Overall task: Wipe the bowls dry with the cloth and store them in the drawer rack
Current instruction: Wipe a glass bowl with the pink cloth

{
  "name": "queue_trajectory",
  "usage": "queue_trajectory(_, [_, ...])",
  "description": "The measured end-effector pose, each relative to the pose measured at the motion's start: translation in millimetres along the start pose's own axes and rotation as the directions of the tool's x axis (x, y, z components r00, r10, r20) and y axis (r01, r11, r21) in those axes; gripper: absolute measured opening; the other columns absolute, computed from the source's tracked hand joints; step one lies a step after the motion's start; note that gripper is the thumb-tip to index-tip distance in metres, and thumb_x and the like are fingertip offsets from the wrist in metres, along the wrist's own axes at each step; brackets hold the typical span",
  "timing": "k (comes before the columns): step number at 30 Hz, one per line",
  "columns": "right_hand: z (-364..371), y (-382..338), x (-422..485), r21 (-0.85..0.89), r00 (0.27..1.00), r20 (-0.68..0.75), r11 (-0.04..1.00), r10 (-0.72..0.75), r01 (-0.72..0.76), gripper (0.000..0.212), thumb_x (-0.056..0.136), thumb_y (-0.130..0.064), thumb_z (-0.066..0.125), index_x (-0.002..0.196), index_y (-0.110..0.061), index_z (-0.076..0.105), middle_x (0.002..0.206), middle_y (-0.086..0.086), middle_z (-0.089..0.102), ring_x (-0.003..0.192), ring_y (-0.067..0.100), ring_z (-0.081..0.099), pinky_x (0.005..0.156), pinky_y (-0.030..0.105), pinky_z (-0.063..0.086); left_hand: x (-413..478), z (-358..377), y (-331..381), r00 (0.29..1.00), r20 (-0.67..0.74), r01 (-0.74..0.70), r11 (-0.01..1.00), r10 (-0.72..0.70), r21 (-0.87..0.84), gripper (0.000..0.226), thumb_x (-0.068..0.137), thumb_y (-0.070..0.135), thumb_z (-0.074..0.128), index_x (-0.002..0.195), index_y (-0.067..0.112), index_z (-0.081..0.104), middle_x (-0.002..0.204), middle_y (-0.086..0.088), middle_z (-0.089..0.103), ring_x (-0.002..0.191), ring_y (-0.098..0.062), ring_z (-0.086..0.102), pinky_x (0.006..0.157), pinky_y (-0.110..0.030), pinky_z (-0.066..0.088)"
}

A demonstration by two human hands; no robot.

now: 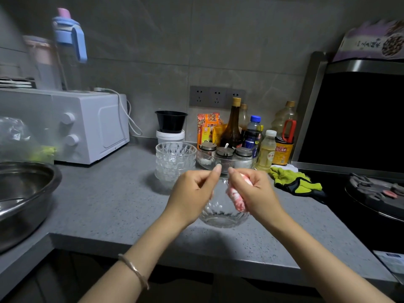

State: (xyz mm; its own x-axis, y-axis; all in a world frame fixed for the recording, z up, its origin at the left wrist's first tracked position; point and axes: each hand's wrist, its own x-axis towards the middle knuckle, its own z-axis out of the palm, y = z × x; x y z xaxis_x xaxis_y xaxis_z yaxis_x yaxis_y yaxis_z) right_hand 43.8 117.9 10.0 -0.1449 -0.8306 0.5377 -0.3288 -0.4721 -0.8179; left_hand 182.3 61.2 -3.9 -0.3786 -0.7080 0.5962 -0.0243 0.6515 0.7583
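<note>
While the wiping step is, by my judgement, the one in hand, I enter the items from the centre outward.

Item 1: glass bowl (220, 215), clear and faceted, upright, low over the table (109, 204) near its front edge. I cannot tell whether its base touches the top.

Item 2: cloth (237, 199), pink and white, bunched, lying against the bowl's rim at 3 o'clock.

Item 3: my right hand (255, 191), fingers curled round the cloth and pressing it to the bowl's wall on that side.

Item 4: my left hand (192, 193), at the bowl's 9 o'clock, fingers curled on the rim to steady it, one fingertip raised above the edge. The bowl sits between my two hands, touching both.

Item 5: stack of bowls (175, 162), same glass pattern, at 11 o'clock from the held bowl, apart from it. Whether these are wet or dried I cannot tell.

Item 6: dish of seasoning jars (225, 158) at 12 o'clock, bottles behind it.

Item 7: green gloves (293, 180) at 2 o'clock.

Item 8: steel basin (24, 193) at 9 o'clock, well apart.

Drawer rack: not in view.

Next move, as I judge it: turn the bowl with my left hand so the cloth works round the wall and inside, keeping a firm grip, since wet glass may slip.
</note>
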Motion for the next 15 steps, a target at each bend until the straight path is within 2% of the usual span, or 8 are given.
queue_trajectory(2, [5.3,0.2,-0.5,-0.006,0.999,0.017,0.999,-0.032,0.032,0.047,0.093,-0.031,0.054,0.06,0.003,0.051,0.054,0.022,0.053,0.048,0.019,0.049,0.048,0.024,0.04,1.9,2.7,-0.9,0.996,-0.075,-0.048,0.999,0.049,0.021,0.063,0.087,0.06,0.044,0.045,0.013,0.038,0.04,0.001,0.034,0.042,-0.018,0.034,0.048,-0.042,0.034])
queue_trajectory(4, [9.8,1.2,-1.4,0.002,0.998,0.035,0.999,-0.047,0.047,0.048,0.089,-0.038,0.056,0.063,0.002,0.052,0.054,0.017,0.057,0.049,0.017,0.052,0.049,0.025,0.042,2.6,2.2,-4.9,0.991,-0.133,-0.009,0.997,-0.001,-0.076,0.059,0.081,0.058,0.046,0.043,0.013,0.038,0.041,-0.002,0.034,0.043,-0.021,0.033,0.049,-0.045,0.036])
queue_trajectory(7, [8.1,1.0,-2.7,0.072,1.0,0.027,0.997,-0.006,0.004,0.044,0.089,-0.04,0.053,0.065,-0.004,0.056,0.053,0.002,0.06,0.048,0.01,0.057,0.047,0.018,0.045,-1.9,4.3,-4.4,0.954,-0.185,0.15,0.91,-0.236,-0.387,0.059,0.084,0.049,0.055,0.058,-0.004,0.05,0.05,-0.016,0.047,0.048,-0.026,0.049,0.053,-0.037,0.042])
queue_trajectory(10, [3.6,3.4,-5.9,0.194,0.994,-0.031,0.976,0.102,-0.095,0.045,0.083,-0.044,0.05,0.065,-0.003,0.056,0.051,0.001,0.06,0.043,0.011,0.056,0.047,0.019,0.046,-0.9,5.2,-12.2,0.866,-0.209,0.231,0.735,-0.454,-0.637,0.038,0.094,0.025,0.052,0.064,0.005,0.063,0.055,-0.002,0.067,0.052,-0.016,0.066,0.05,-0.022,0.052])
queue_trajectory(12, [3.1,2.4,-7.2,0.215,0.987,-0.053,0.967,0.151,-0.136,0.046,0.089,-0.043,0.052,0.063,-0.006,0.056,0.049,0.002,0.058,0.039,0.011,0.052,0.042,0.021,0.04,1.5,0.1,-16.5,0.879,-0.16,0.253,0.723,-0.449,-0.642,0.036,0.095,0.026,0.05,0.071,0.009,0.069,0.065,-0.005,0.072,0.061,-0.016,0.07,0.057,-0.021,0.055])
queue_trajectory(15, [-0.3,-4.1,-2.2,0.178,0.987,-0.095,0.977,0.133,-0.115,0.044,0.094,-0.027,0.046,0.053,-0.012,0.052,0.043,0.0,0.053,0.035,0.009,0.045,0.04,0.02,0.035,4.1,-7.0,-12.6,0.937,-0.058,0.295,0.87,-0.344,-0.396,0.056,0.098,0.038,0.04,0.082,-0.008,0.068,0.079,-0.017,0.072,0.073,-0.015,0.069,0.068,-0.016,0.052])
